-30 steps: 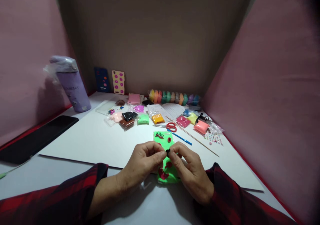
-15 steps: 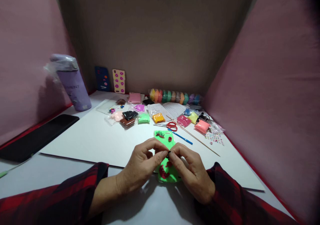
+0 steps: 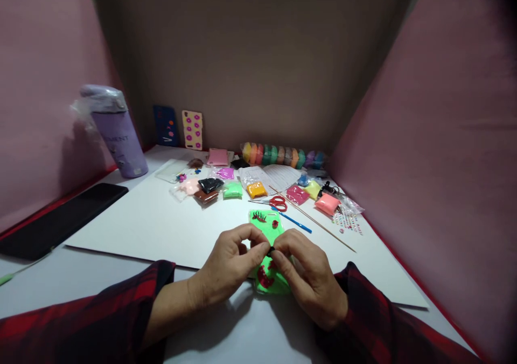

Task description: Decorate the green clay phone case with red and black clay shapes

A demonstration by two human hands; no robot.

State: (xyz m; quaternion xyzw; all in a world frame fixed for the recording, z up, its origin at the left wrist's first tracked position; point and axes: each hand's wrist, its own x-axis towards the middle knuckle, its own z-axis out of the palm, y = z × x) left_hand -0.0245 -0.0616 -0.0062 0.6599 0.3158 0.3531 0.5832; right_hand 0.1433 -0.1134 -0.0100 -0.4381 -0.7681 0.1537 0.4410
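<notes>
A small piece of black clay (image 3: 270, 251) is pinched between the fingertips of my left hand (image 3: 232, 256) and my right hand (image 3: 309, 270). Both hands meet just above a bright green phone case (image 3: 278, 287) and hide its middle. Dark red clay shapes decorate the case: a fringed one at the top left, a small round one at the top right, and a larger curved one (image 3: 264, 277) low down. Beyond the case lie red-handled scissors (image 3: 278, 203) and a blue pen-like tool (image 3: 297, 223).
A thin wooden stick (image 3: 323, 226) lies right of the tools. Several clay packets (image 3: 256, 190) spread across the white board (image 3: 161, 229). Further back are a row of coloured clay tubs (image 3: 274, 155) and two decorated phone cases (image 3: 193, 130). A purple bottle (image 3: 121, 138) and a black phone-like slab (image 3: 64, 218) occupy the left.
My fingertips have shifted slightly as they work the black clay, which sits a little further left. Nothing else on the table has moved.
</notes>
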